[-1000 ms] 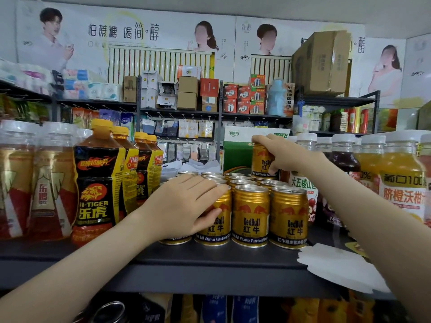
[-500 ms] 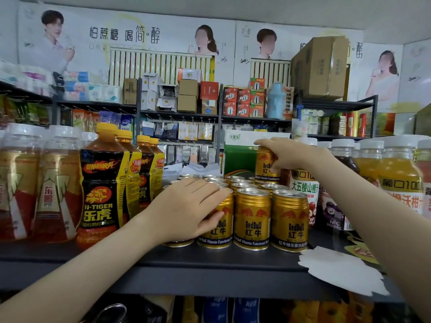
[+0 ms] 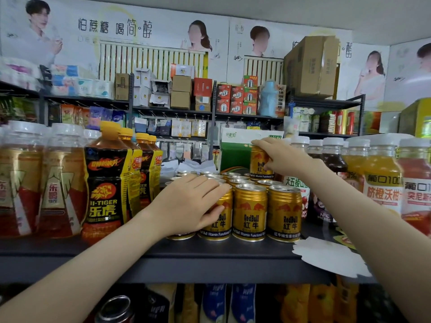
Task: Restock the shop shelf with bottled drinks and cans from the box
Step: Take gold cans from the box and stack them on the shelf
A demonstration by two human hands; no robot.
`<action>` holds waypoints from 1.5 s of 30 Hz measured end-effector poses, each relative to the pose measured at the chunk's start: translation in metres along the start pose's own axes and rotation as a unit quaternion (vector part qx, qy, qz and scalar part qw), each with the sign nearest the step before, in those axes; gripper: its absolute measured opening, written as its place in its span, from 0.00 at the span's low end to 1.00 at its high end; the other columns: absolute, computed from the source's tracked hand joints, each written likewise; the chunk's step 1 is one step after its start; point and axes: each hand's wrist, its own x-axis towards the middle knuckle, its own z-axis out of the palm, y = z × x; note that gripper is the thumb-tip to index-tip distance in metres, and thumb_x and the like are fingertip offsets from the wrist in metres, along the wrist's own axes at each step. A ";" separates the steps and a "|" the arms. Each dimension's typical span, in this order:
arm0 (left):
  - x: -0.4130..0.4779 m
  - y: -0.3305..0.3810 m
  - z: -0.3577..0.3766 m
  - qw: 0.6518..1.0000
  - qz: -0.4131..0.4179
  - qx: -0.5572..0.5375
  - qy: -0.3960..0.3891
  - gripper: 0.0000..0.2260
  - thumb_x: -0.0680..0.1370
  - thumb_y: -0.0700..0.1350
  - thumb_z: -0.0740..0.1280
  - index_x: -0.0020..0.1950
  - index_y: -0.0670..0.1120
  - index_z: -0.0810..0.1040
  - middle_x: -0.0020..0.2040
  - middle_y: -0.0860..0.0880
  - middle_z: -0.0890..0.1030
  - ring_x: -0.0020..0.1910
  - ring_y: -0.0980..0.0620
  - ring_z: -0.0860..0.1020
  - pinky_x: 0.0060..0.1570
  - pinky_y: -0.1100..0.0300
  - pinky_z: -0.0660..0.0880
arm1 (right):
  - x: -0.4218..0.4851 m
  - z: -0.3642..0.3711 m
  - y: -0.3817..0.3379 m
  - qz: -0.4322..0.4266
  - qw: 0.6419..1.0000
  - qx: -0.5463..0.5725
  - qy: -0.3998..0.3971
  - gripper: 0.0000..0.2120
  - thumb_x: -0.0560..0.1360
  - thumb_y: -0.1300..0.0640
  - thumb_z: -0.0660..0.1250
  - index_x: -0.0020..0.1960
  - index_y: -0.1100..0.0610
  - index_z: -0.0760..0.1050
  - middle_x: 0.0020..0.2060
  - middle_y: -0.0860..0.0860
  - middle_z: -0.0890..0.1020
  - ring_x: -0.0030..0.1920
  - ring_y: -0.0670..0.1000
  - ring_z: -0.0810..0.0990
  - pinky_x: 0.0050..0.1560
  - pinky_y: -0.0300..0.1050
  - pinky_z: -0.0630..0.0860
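Note:
Several gold Red Bull cans (image 3: 249, 212) stand in rows on the dark shelf (image 3: 210, 255). My left hand (image 3: 186, 203) lies over the front left cans, fingers wrapped on one front can (image 3: 219, 217). My right hand (image 3: 277, 155) grips another gold can (image 3: 258, 164) by its top, held upright over the back of the rows, on or just above the cans there. The box is not in view.
Hi-Tiger bottles (image 3: 107, 180) and white-capped bottles (image 3: 58, 173) stand left of the cans. Juice bottles (image 3: 382, 173) fill the right. A white paper scrap (image 3: 331, 257) lies on the shelf's front right. A green carton (image 3: 233, 152) stands behind the cans.
My right hand with its can has stayed at the back of the rows, shifting only slightly. The left hand stays on the front cans.

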 end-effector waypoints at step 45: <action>-0.588 0.280 -0.461 0.501 -0.793 0.034 -0.345 0.22 0.80 0.50 0.60 0.74 0.48 0.62 0.68 0.48 0.70 0.61 0.48 0.73 0.53 0.54 0.74 | -0.380 0.151 -0.755 -0.405 0.756 0.411 -0.309 0.25 0.80 0.53 0.59 0.75 0.53 0.57 0.71 0.49 0.62 0.71 0.50 0.61 0.63 0.45 0.69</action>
